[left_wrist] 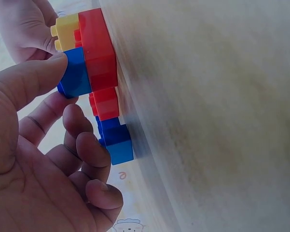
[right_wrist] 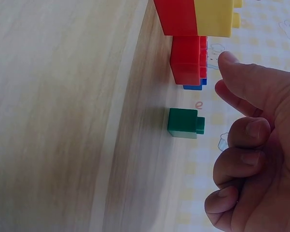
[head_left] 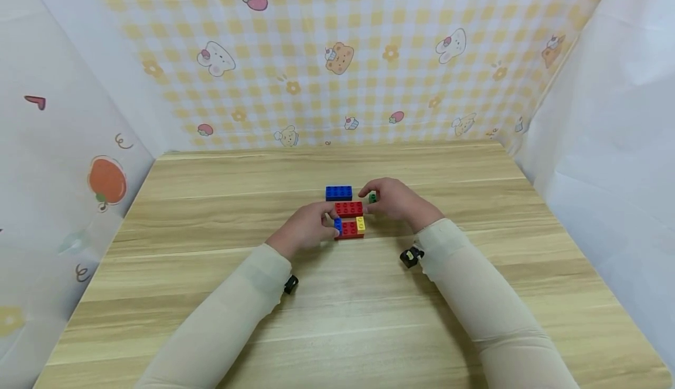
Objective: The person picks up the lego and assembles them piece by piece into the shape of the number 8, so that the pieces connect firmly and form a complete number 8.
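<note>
Between thumb and forefinger, my left hand (head_left: 306, 225) pinches a small blue brick (left_wrist: 77, 76), which sits on the left end of the nearest red brick (left_wrist: 99, 53). On that red brick's right end stands a small yellow brick (head_left: 361, 225). My right hand (head_left: 396, 202) hovers to the right with loosely curled fingers and holds nothing. Close to it, a small green brick (right_wrist: 183, 122) rests on the table, partly hidden in the head view. A second red brick (head_left: 348, 208) lies just behind the nearest one.
Farther back lies a long blue brick (head_left: 338, 193). All the bricks are on a wood-grain table (head_left: 211, 213). A yellow checked cloth (head_left: 316, 102) hangs behind it, and white sheets (head_left: 617, 143) flank both sides.
</note>
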`<state>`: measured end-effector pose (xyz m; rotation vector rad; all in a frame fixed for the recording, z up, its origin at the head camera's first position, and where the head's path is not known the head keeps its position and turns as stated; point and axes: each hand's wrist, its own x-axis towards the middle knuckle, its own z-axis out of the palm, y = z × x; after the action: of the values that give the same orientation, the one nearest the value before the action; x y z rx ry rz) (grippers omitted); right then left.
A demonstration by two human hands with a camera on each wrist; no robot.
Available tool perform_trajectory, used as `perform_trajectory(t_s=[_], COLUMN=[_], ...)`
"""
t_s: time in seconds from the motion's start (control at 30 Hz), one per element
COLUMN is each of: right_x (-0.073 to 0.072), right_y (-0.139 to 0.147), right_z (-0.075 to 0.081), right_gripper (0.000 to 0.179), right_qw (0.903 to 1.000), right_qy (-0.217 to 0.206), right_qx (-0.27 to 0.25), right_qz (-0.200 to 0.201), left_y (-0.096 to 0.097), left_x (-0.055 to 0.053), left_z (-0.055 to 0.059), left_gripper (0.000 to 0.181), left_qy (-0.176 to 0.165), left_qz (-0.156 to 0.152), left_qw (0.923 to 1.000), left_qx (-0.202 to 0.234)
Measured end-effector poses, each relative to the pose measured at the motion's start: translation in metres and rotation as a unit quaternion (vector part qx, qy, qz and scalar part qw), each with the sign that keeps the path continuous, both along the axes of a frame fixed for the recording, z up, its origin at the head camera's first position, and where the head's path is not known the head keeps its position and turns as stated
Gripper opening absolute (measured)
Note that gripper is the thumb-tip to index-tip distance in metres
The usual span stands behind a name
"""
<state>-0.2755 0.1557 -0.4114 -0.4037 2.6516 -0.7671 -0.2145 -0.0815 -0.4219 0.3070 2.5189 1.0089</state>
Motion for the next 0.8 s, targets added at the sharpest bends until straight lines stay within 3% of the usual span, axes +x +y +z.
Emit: perform_trajectory(t_s=[0.8], right_x=[-0.0012], right_y=[-0.0104], right_z=[-0.0001], right_gripper=[0.032], right_qw=[0.9994], right_qy=[-0.018], right_qx=[0.024], right_qz=[0.016], left_y=[-0.0009], left_x=[0.0014], left_z=[-0.0003], left_gripper=[0.021], left_qy=[-0.006], left_qz=[0.008], left_qw=[0.9999], left_qx=[0.012])
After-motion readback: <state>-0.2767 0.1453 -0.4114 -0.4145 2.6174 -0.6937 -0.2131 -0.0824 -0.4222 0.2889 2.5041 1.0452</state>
